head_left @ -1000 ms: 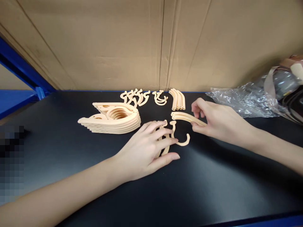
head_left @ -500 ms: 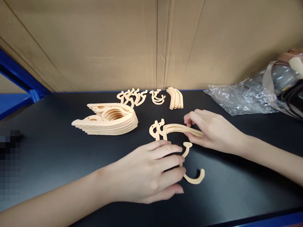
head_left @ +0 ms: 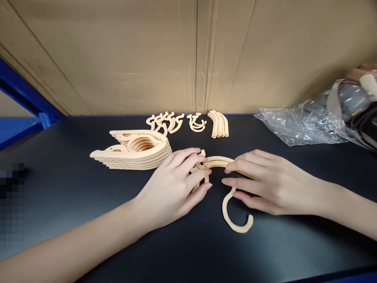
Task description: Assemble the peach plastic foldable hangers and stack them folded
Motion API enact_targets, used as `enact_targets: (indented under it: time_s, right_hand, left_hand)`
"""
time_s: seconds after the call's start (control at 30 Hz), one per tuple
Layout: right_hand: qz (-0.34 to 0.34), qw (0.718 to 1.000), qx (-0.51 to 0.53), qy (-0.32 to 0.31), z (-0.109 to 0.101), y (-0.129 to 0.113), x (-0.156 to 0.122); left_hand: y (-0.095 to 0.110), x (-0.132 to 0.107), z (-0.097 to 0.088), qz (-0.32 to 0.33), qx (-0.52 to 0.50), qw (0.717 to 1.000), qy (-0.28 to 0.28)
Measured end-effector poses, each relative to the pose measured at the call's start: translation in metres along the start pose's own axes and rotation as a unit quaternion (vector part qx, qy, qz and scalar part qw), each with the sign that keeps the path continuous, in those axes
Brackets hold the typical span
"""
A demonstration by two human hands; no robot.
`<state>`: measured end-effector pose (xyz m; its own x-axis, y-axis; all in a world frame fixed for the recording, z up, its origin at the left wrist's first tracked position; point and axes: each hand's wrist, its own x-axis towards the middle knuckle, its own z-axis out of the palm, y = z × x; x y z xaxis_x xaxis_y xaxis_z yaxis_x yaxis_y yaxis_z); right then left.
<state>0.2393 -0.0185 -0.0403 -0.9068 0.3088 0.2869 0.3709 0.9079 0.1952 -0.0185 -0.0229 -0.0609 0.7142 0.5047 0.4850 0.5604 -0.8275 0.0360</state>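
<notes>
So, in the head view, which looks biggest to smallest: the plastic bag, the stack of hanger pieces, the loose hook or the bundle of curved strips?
1. plastic bag, partly cropped
2. stack of hanger pieces
3. loose hook and bundle of curved strips: the hook is nearer the camera, so unranked

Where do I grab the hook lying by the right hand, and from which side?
Pinch the hook at its curved bend, coming from the near edge. It lies flat on the table, bend jutting clear toward you, while its shank runs under the right hand.
</notes>
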Motion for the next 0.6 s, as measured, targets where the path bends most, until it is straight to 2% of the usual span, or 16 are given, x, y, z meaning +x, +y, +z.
enact_targets:
  time_s: [0.2,0.37,0.47,0.6]
  right_hand:
    - [0.006,1.0,0.001,-0.012,0.006,-0.005,-0.002]
    - [0.052,0.991,0.122,0.029,0.005,-0.009,0.001]
    - [0.116,0.958,0.258,0.052,-0.004,-0.005,0.003]
    - [0.25,0.886,0.377,0.097,-0.01,0.008,0.001]
  left_hand:
    - [0.001,0.002,0.001,0.025,-0.009,1.0,0.015]
    - [0.002,0.005,-0.002,0.021,0.031,0.999,0.019]
    - [0.002,0.004,-0.002,0.017,0.041,0.999,0.021]
    - [0.001,0.003,-0.001,0.007,0.04,0.999,0.02]
